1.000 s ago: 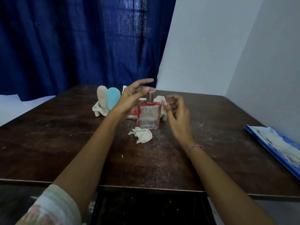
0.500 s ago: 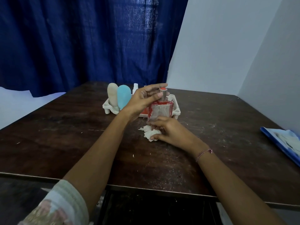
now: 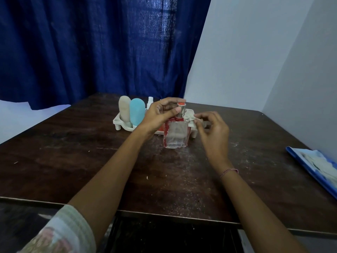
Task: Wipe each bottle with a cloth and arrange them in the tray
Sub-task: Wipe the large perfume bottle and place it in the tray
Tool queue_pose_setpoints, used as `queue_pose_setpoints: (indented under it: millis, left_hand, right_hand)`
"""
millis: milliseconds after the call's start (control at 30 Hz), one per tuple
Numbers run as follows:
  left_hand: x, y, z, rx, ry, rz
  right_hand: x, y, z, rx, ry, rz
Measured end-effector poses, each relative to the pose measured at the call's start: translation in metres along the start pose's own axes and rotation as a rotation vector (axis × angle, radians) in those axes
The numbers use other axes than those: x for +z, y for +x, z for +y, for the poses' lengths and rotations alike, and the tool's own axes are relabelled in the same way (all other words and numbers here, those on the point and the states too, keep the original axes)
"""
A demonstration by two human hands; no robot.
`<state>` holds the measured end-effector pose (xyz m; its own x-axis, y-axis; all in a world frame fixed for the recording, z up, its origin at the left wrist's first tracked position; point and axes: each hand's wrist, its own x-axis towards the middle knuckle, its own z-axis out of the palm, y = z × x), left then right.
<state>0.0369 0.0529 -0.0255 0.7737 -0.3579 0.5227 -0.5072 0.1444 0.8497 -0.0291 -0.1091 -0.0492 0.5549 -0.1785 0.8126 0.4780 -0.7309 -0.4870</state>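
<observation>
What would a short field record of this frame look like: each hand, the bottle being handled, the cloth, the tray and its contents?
left hand: grip on the neck of the glass spray bottle
right hand: pinching the white cloth beside the bottle
glass spray bottle: upright on the table, in front of the tray, red trim, silver collar
white cloth: lifted off the table
tray: white, holds a beige bottle and a light blue bottle, both upright
table: dark wood, dusty

Home room (likely), blue curtain (image 3: 91, 52), wooden table (image 3: 73, 161)
</observation>
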Motion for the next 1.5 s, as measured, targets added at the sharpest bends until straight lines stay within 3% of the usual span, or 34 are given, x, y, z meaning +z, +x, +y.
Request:
queue_pose_setpoints:
  millis: [233,433,633,833,1000,1233,1500]
  left_hand:
    - [0.0,0.0,0.0,0.074,0.111,0.047]
    - [-0.001,0.0,0.001,0.077,0.116,0.038]
    - [-0.001,0.001,0.001,0.061,0.125,0.044]
    - [-0.001,0.001,0.001,0.073,0.106,0.031]
    - [-0.001,0.002,0.0,0.061,0.111,0.01]
    - [-0.002,0.001,0.001,0.064,0.095,-0.009]
    - [-0.002,0.0,0.0,0.029,0.075,0.006]
  right_hand:
    - [0.007,-0.007,-0.004,-0.034,-0.025,-0.105]
    - [0.013,-0.014,-0.016,-0.315,-0.094,-0.297]
    - [0.006,-0.006,-0.009,-0.258,-0.132,-0.108]
    - [0.013,-0.015,-0.023,-0.42,-0.134,-0.273]
    - [0.002,-0.005,-0.013,-0.281,-0.132,-0.046]
    - [0.016,-0.014,-0.019,-0.431,-0.234,-0.235]
    - [0.002,-0.006,-0.007,-0.303,-0.253,-0.148]
